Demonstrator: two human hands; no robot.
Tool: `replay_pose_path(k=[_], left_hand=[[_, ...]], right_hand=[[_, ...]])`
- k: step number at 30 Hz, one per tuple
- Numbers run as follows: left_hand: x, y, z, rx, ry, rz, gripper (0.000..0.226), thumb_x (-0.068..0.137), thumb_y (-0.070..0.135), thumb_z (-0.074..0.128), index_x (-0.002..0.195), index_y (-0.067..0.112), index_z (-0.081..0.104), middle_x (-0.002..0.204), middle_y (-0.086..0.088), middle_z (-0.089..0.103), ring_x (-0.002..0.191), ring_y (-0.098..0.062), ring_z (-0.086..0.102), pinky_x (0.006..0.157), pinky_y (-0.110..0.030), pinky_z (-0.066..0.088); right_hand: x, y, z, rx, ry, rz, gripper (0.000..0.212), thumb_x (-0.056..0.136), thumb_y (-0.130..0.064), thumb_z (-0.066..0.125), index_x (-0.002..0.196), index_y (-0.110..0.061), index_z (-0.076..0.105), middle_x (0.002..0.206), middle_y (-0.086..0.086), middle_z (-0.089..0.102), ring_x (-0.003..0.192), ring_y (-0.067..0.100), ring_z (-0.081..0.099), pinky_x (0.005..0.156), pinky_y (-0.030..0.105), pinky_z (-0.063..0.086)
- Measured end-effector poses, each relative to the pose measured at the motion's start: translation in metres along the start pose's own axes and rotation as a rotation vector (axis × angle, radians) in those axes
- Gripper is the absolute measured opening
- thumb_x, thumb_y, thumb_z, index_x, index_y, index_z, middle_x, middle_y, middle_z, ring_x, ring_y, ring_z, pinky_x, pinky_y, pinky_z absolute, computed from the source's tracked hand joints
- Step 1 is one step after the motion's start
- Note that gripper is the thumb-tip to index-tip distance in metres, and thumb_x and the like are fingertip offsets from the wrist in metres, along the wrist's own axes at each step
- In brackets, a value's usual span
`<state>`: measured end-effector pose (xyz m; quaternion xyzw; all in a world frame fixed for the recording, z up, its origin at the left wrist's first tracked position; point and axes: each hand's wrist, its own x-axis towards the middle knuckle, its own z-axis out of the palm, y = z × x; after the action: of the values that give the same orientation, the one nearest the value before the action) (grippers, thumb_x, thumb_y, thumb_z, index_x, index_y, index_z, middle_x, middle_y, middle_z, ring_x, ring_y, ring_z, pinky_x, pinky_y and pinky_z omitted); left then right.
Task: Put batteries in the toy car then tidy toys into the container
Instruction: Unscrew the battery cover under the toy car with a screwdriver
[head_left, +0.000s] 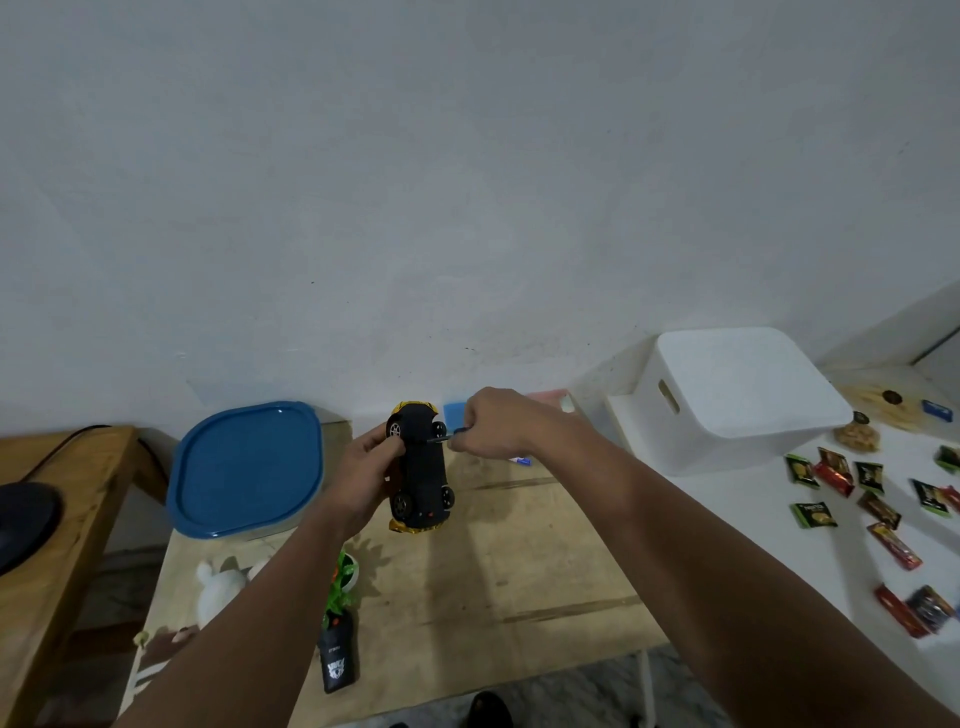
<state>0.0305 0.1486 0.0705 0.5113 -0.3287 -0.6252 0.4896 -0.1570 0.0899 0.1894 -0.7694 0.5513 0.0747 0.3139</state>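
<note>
The toy car (423, 470) is yellow with a black underside, and it is held above the table with its underside and wheels facing me. My left hand (366, 475) grips it along its left side. My right hand (493, 423) pinches a small blue-handled screwdriver (451, 435) whose tip touches the car's underside near the upper wheels. The container with a blue lid (244, 467) sits at the table's back left. A white plush toy (218, 587), a green toy (344, 577) and a black remote-like toy (337, 660) lie at the front left, partly hidden by my left forearm.
The wooden table (519, 571) carries a blue block (454, 413) and a pink item (545, 400) by the wall. A white upturned bin (737, 400) and several snack packets (872, 499) lie on the white surface to the right. A wooden desk (57, 519) stands left.
</note>
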Motion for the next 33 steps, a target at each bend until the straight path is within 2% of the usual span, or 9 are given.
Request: replay_pose_path(k=[3, 7, 11, 14, 19, 23, 27, 31, 33], left_hand=[[0.003, -0.004, -0.002, -0.029, 0.01, -0.009, 0.034, 0.084, 0.021, 0.057, 0.109, 0.018, 0.08, 0.088, -0.007, 0.067, 0.089, -0.028, 0.057, 0.078, -0.039, 0.05], [0.006, -0.008, -0.004, -0.06, 0.002, -0.002, 0.036, 0.085, 0.021, 0.059, 0.114, 0.013, 0.079, 0.097, -0.013, 0.067, 0.094, -0.03, 0.059, 0.084, -0.042, 0.051], [0.007, -0.01, -0.005, -0.096, -0.016, -0.005, 0.035, 0.085, 0.022, 0.058, 0.111, 0.014, 0.079, 0.098, -0.011, 0.071, 0.096, -0.03, 0.061, 0.088, -0.046, 0.051], [0.008, -0.012, -0.007, -0.109, -0.017, -0.009, 0.039, 0.084, 0.026, 0.06, 0.115, 0.012, 0.076, 0.102, -0.012, 0.069, 0.1, -0.032, 0.061, 0.089, -0.049, 0.052], [0.01, -0.014, -0.009, -0.114, -0.037, -0.004, 0.045, 0.087, 0.027, 0.057, 0.125, 0.007, 0.071, 0.108, -0.015, 0.067, 0.102, -0.032, 0.061, 0.092, -0.052, 0.051], [0.011, -0.018, -0.01, -0.117, -0.031, -0.012, 0.047, 0.087, 0.027, 0.057, 0.125, 0.003, 0.069, 0.104, -0.014, 0.066, 0.099, -0.032, 0.059, 0.087, -0.046, 0.052], [0.011, -0.021, -0.012, -0.102, -0.047, -0.007, 0.046, 0.089, 0.029, 0.056, 0.125, 0.004, 0.07, 0.106, -0.014, 0.069, 0.101, -0.031, 0.06, 0.087, -0.047, 0.052], [0.012, -0.021, -0.013, -0.092, -0.042, -0.013, 0.043, 0.089, 0.029, 0.056, 0.122, 0.007, 0.072, 0.105, -0.013, 0.07, 0.102, -0.032, 0.06, 0.088, -0.047, 0.052], [0.012, -0.02, -0.013, -0.093, -0.052, -0.013, 0.04, 0.089, 0.029, 0.057, 0.119, 0.01, 0.074, 0.105, -0.012, 0.071, 0.102, -0.03, 0.061, 0.09, -0.048, 0.051]], right_hand=[[0.002, 0.0, -0.002, 0.015, 0.014, 0.01, 0.033, 0.096, -0.031, 0.054, 0.076, -0.005, 0.054, 0.071, 0.007, 0.05, 0.063, 0.02, 0.046, 0.059, 0.031, 0.036], [0.004, -0.003, -0.003, 0.008, -0.004, -0.006, 0.036, 0.09, -0.027, 0.065, 0.108, 0.004, 0.066, 0.104, 0.022, 0.068, 0.077, 0.02, 0.05, 0.067, 0.031, 0.04], [0.007, -0.007, -0.005, -0.026, 0.025, -0.006, 0.038, 0.094, -0.035, 0.06, 0.085, 0.002, 0.064, 0.076, 0.012, 0.059, 0.07, 0.024, 0.051, 0.062, 0.031, 0.04], [0.009, -0.011, -0.005, -0.028, 0.013, -0.02, 0.035, 0.089, -0.021, 0.064, 0.109, 0.008, 0.067, 0.109, 0.026, 0.068, 0.089, 0.037, 0.065, 0.078, 0.044, 0.055], [0.011, -0.018, -0.008, -0.083, 0.047, -0.014, 0.039, 0.094, -0.034, 0.059, 0.068, -0.007, 0.048, 0.065, 0.005, 0.05, 0.057, 0.018, 0.044, 0.051, 0.03, 0.034], [0.015, -0.021, -0.008, -0.107, 0.025, -0.013, 0.029, 0.09, -0.029, 0.067, 0.078, -0.005, 0.056, 0.074, 0.007, 0.056, 0.065, 0.021, 0.05, 0.058, 0.029, 0.038], [0.016, -0.023, -0.01, -0.127, 0.043, -0.014, 0.043, 0.093, -0.034, 0.063, 0.063, -0.01, 0.042, 0.061, 0.003, 0.043, 0.055, 0.019, 0.04, 0.05, 0.03, 0.03], [0.018, -0.021, -0.009, -0.104, -0.003, -0.008, 0.031, 0.09, -0.033, 0.069, 0.086, -0.003, 0.061, 0.077, 0.005, 0.057, 0.07, 0.022, 0.053, 0.061, 0.03, 0.041], [0.018, -0.02, -0.009, -0.09, 0.007, -0.016, 0.038, 0.087, -0.041, 0.073, 0.08, -0.006, 0.058, 0.073, 0.003, 0.054, 0.067, 0.02, 0.052, 0.06, 0.03, 0.04]])
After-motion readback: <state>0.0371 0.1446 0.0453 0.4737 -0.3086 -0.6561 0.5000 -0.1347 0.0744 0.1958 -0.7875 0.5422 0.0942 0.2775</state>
